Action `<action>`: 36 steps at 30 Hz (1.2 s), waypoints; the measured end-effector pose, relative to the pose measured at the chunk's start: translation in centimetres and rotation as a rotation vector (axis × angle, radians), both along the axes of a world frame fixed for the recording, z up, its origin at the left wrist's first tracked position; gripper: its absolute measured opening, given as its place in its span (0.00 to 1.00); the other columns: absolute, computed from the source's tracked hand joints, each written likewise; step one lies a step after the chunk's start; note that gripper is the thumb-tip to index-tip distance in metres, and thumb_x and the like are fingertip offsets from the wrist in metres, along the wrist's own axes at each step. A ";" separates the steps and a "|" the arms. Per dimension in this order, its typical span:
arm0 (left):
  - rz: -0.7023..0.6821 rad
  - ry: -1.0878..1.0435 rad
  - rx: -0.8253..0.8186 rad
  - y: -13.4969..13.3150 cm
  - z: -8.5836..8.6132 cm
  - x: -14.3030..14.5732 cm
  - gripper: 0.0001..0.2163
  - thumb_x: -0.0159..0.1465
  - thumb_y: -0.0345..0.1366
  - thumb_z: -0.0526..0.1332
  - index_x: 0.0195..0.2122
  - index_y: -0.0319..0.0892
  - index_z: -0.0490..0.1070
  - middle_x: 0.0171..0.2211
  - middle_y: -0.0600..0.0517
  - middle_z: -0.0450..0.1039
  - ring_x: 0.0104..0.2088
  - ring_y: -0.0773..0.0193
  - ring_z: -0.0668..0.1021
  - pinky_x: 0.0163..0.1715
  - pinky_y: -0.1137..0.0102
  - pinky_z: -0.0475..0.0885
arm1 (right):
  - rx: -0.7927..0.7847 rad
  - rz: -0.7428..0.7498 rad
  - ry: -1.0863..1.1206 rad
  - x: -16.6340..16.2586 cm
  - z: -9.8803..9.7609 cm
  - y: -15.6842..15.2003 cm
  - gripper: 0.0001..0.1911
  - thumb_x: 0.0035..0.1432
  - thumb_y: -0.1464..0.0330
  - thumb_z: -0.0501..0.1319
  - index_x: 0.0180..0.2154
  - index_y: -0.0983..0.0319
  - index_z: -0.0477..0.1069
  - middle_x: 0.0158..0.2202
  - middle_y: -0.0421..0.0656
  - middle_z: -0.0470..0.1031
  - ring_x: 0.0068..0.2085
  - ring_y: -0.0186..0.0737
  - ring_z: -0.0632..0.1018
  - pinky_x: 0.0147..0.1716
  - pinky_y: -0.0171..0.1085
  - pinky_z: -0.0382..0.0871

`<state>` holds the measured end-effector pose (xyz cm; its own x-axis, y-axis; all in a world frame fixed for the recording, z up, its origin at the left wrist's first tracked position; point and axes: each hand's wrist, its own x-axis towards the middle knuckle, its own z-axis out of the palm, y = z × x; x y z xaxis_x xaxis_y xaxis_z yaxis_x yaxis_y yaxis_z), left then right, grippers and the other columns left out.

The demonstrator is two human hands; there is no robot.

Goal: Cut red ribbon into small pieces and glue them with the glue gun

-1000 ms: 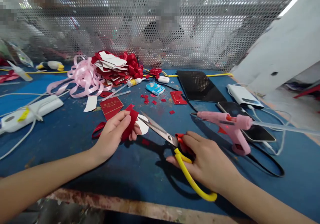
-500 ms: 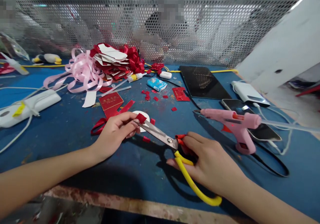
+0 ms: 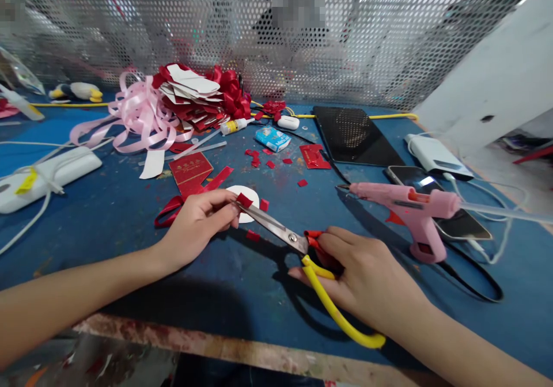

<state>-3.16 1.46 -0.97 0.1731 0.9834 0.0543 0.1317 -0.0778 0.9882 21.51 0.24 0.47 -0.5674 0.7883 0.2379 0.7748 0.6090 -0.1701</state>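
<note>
My right hand grips the yellow and red handles of a pair of scissors, whose closed blades point left across the blue table. My left hand pinches a small piece of red ribbon right at the blade tips. A white paper disc lies just behind my fingers. More red ribbon trails out from under my left hand. Small red offcuts lie beside the blades.
A pink glue gun stands to the right over a phone, with a black tablet and power bank behind. Pink ribbon, red cards, a glue bottle sit at the back by a perforated metal screen; a white power strip lies left.
The scissors have closed through the red ribbon; the large piece my left hand held is now a small scrap at the blade tips, and new offcuts lie on the table.
</note>
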 end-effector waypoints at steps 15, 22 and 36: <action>-0.043 -0.038 -0.065 0.3 0.2 0.1 0.06 0.59 0.35 0.58 0.34 0.40 0.73 0.24 0.56 0.66 0.22 0.72 0.63 0.20 0.77 0.57 | 0.044 -0.036 0.013 0.2 0.1 0.4 0.27 0.60 0.49 0.45 0.18 0.60 0.58 0.17 0.39 0.61 0.17 0.31 0.62 0.19 0.34 0.52; -0.087 -0.047 -0.108 0.5 0.8 0.5 0.07 0.60 0.33 0.59 0.37 0.38 0.73 0.27 0.53 0.74 0.24 0.71 0.72 0.27 0.77 0.68 | 0.042 0.021 0.263 0.7 0.3 1.0 0.29 0.53 0.39 0.45 0.23 0.59 0.57 0.19 0.37 0.61 0.20 0.33 0.62 0.19 0.34 0.54; -0.046 -0.211 -0.116 0.6 -0.4 -0.1 0.04 0.60 0.35 0.61 0.32 0.40 0.70 0.24 0.56 0.69 0.20 0.75 0.63 0.18 0.78 0.56 | 0.047 -0.052 0.058 0.4 0.8 0.9 0.31 0.51 0.37 0.43 0.23 0.59 0.55 0.20 0.38 0.61 0.18 0.32 0.61 0.18 0.34 0.53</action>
<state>-3.24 2.09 -1.41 0.2147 0.9765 -0.0183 -0.0797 0.0362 0.9962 21.91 1.15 1.24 -0.5106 0.8033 0.3065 0.7951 0.5768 -0.1873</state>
